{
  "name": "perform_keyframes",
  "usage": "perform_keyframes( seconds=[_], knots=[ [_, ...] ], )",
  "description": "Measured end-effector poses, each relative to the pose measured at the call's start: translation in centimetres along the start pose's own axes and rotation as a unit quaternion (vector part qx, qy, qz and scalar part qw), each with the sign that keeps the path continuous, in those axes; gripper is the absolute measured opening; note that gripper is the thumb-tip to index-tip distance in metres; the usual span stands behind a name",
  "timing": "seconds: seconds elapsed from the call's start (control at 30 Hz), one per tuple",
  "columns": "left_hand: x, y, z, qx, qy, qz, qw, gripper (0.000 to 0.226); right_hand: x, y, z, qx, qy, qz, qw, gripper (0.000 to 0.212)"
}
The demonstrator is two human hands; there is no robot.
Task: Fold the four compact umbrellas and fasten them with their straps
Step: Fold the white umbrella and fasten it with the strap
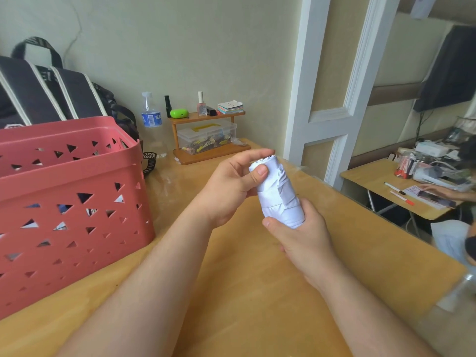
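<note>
A white compact umbrella [279, 194], already rolled into a short, tight bundle, is held upright and slightly tilted above the wooden table [257, 292], to the right of a pink perforated basket [72, 202]. A strap [283, 189] of the same white fabric is seen running diagonally across the bundle, though it cannot be told whether its end is fastened. The step in hand is judged to be the securing of this umbrella with its strap; the folding itself looks finished. The upper end of the umbrella is pinched by the left hand [231, 186], with the thumb pressed on the near side and the fingers curled over the top. The lower end, likely the handle, is wrapped by the right hand [301, 235], fingers closed round it from behind and the thumb laid across the front. The umbrella thus sits between the two hands, left above, right below. Next, the strap end would probably need to be pressed down firmly while the roll is kept from loosening. Other umbrellas may lie inside the basket, where patches of colour show through its holes, but this cannot be confirmed. Beyond the basket, a small wooden shelf [206, 135] with bottles stands against the wall.
</note>
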State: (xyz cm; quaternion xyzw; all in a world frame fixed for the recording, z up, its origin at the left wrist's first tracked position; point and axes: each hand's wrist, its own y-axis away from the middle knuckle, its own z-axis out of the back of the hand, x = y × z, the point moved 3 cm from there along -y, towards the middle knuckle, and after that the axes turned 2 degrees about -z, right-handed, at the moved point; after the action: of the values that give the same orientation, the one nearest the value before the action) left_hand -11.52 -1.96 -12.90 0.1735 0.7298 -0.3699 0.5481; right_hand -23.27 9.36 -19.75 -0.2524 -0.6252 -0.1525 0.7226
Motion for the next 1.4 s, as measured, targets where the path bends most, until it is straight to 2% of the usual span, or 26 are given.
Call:
perform_keyframes(
  seconds=[0.13,0.23,0.3,0.47,0.63,0.8,0.87,1.0,1.07,1.17,1.33,1.4],
  knots=[
    [-0.5,0.0,-0.3,-0.023,-0.024,0.003,0.999,0.022,-0.2,0.1,0.1,0.004,0.033,0.038,0.999,0.045],
    [-0.7,-0.1,-0.3,-0.054,-0.099,-0.022,0.993,0.021,-0.1,0.0,0.3,-0.001,0.009,0.036,0.999,0.027],
    [-0.6,-0.2,-0.2,-0.064,-0.128,-0.040,0.989,0.025,-0.2,-0.2,0.5,-0.016,0.016,0.038,0.999,0.026],
    [-0.4,-0.3,0.4,-0.041,-0.184,-0.043,0.981,0.032,-0.5,-0.6,0.5,-0.017,0.030,0.050,0.998,0.010],
    [0.2,-0.2,0.6,-0.055,-0.218,-0.053,0.973,0.036,-0.7,-0.7,0.4,0.003,0.022,0.059,0.998,0.011],
    [0.6,-0.3,0.3,-0.035,-0.185,-0.020,0.982,0.024,-0.9,-0.9,0.7,-0.033,0.056,0.073,0.995,0.025],
    [0.8,-0.2,0.2,-0.051,-0.199,-0.019,0.978,0.026,-1.3,-0.9,0.7,-0.042,0.079,0.085,0.992,0.032],
    [1.0,-0.2,0.5,-0.069,-0.195,-0.046,0.977,0.033,-1.5,-0.9,0.5,-0.037,0.027,0.008,0.999,0.049],
    [1.0,-0.1,0.4,-0.061,-0.173,-0.037,0.982,0.039,-1.3,-0.8,0.5,-0.010,0.011,-0.031,0.999,0.041],
    [1.1,0.0,0.2,-0.044,-0.139,-0.026,0.989,0.047,-1.0,-0.6,0.2,0.024,0.020,-0.028,0.999,0.025],
    [1.5,0.0,0.3,-0.033,-0.093,-0.007,0.995,0.057,-0.6,-0.5,0.8,-0.010,0.070,0.030,0.997,0.004],
    [1.6,-0.2,0.2,-0.041,-0.055,0.012,0.998,0.058,-0.2,-0.3,0.8,-0.034,0.106,0.063,0.992,0.009]
  ],
)
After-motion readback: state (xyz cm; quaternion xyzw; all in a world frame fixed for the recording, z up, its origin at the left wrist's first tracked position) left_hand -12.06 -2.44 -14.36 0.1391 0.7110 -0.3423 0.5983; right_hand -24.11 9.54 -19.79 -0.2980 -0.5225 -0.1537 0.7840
